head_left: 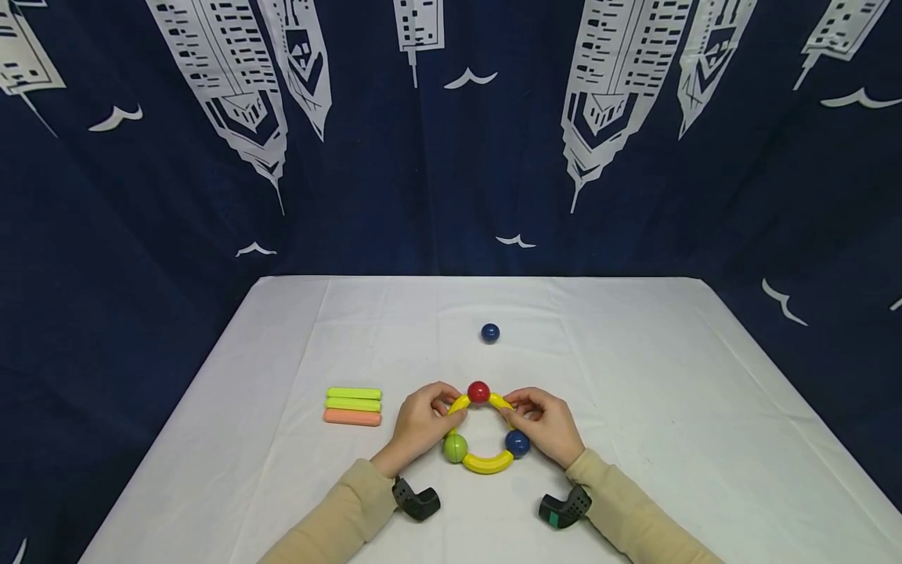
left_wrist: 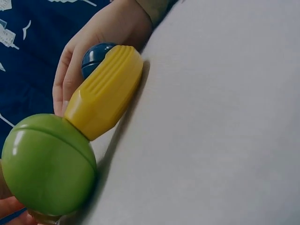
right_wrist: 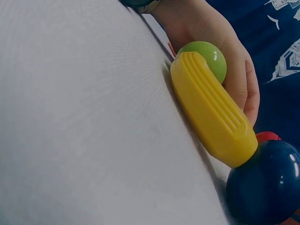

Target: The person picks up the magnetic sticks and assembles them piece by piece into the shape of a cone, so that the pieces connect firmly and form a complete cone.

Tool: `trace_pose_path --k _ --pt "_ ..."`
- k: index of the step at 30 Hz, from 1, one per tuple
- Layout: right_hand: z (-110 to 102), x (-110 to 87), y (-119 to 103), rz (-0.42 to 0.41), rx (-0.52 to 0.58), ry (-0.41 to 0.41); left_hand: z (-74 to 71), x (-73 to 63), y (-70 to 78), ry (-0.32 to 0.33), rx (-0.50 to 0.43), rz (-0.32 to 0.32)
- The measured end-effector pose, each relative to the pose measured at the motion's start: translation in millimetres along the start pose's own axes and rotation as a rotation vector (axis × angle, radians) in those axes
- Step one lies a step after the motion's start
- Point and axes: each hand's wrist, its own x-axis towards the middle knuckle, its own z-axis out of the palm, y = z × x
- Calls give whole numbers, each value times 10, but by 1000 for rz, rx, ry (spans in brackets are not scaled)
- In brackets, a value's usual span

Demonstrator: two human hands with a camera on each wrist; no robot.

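Observation:
A ring of three curved yellow pieces and three balls lies on the white cloth. Its red ball [head_left: 478, 392] is at the far side, the green ball [head_left: 455, 448] at near left, the blue ball [head_left: 517, 443] at near right. My left hand [head_left: 421, 419] pinches the left curved piece [head_left: 460, 403] between thumb and fingers. On the other side, my right hand [head_left: 553, 429] pinches the right curved piece [head_left: 499, 401]. The near curved piece [head_left: 488, 465] bridges the green and blue balls, untouched by either hand; both wrist views show its ribbed outer face [left_wrist: 105, 93].
Beyond the ring sits a loose blue ball [head_left: 490, 334]. To the left, two lime-green rods [head_left: 354, 393] and one salmon rod [head_left: 351, 417] lie side by side. The white-covered table [head_left: 669, 376] ends at a dark blue patterned curtain [head_left: 423, 180].

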Motion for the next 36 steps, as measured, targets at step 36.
trace_pose_path --k 36 --pt "-14 -12 -36 -12 -22 -40 -32 -52 9 -16 108 62"
